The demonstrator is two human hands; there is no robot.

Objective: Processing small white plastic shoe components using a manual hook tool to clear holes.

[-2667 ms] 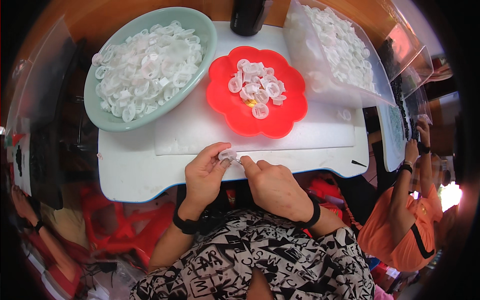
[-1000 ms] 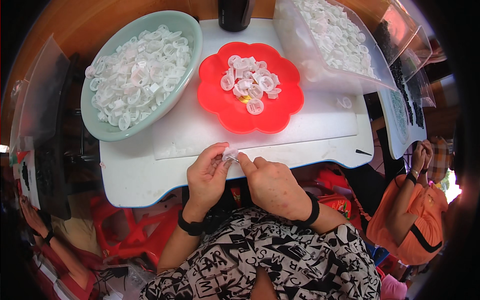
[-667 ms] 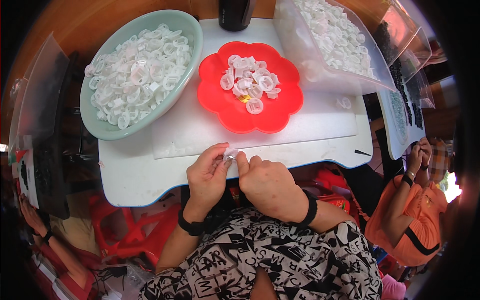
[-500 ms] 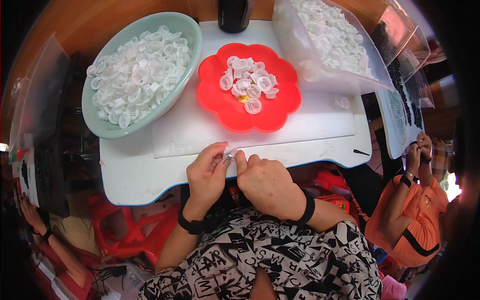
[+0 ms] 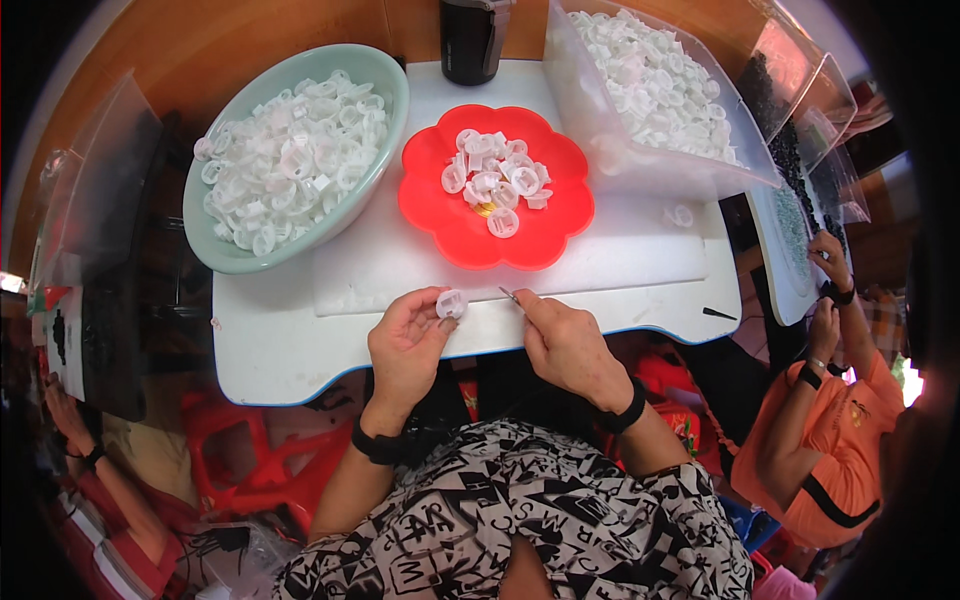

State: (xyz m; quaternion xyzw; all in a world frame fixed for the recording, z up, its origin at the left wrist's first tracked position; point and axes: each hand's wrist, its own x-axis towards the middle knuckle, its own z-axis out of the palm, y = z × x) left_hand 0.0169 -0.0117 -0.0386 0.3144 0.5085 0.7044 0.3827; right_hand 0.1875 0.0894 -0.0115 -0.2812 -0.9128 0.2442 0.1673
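At the near edge of the table, my left hand (image 5: 408,335) pinches a round white translucent plastic part (image 5: 452,304) between thumb and fingers. To its right, my right hand (image 5: 572,345) is closed on a small thin metal tool (image 5: 509,295); only its tip shows, so its kind is unclear. The tip is apart from the plastic part. Beyond my hands is a red flower-shaped dish (image 5: 430,225) with several similar white parts and a few small gold-coloured pieces (image 5: 484,209) among them.
A pale green basin (image 5: 200,235) heaped with white parts stands at the left. A clear plastic bin (image 5: 690,175) of them is at the back right. A black cup (image 5: 470,45) stands behind the dish. A co-worker in orange (image 5: 840,440) sits at the right, another person's arm (image 5: 120,495) shows left.
My hands have moved apart. The right hand has drawn back to the right with the metal tool, while the left keeps the plastic part, its round face now showing.
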